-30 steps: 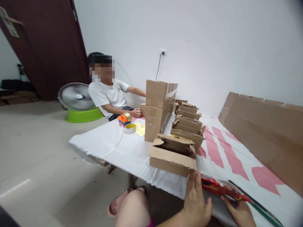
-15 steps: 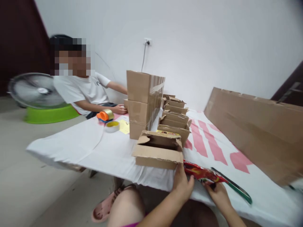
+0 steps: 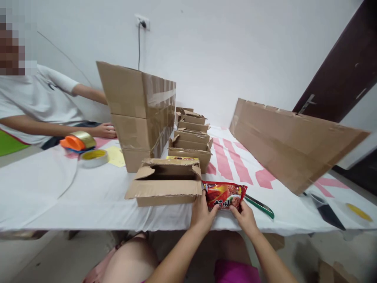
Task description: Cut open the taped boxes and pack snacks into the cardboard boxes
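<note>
A red printed food packet point(image 3: 225, 194) is held at the table's front edge, its picture side facing me. My left hand point(image 3: 203, 212) grips its left end, thumb on the front and fingers behind. On the other end, my right hand point(image 3: 244, 216) pinches the lower right corner. Just left of the packet sits an open cardboard box point(image 3: 167, 194) with its flaps raised; its inside is dark and I cannot see what is in it. Behind my right hand lies a green-handled tool point(image 3: 260, 206), partly covered by the packet and hand.
Open boxes point(image 3: 190, 147) run back in a row beside a stack of taped boxes point(image 3: 132, 118). A large cardboard sheet point(image 3: 288, 145) stands at right. Tape rolls point(image 3: 94, 158) and an orange tape dispenser point(image 3: 73, 143) lie left, near a seated person point(image 3: 55, 102).
My view has swung to the right. The packet, earlier tilted and seen nearly edge-on, now shows its printed front, with both hands still on it.
</note>
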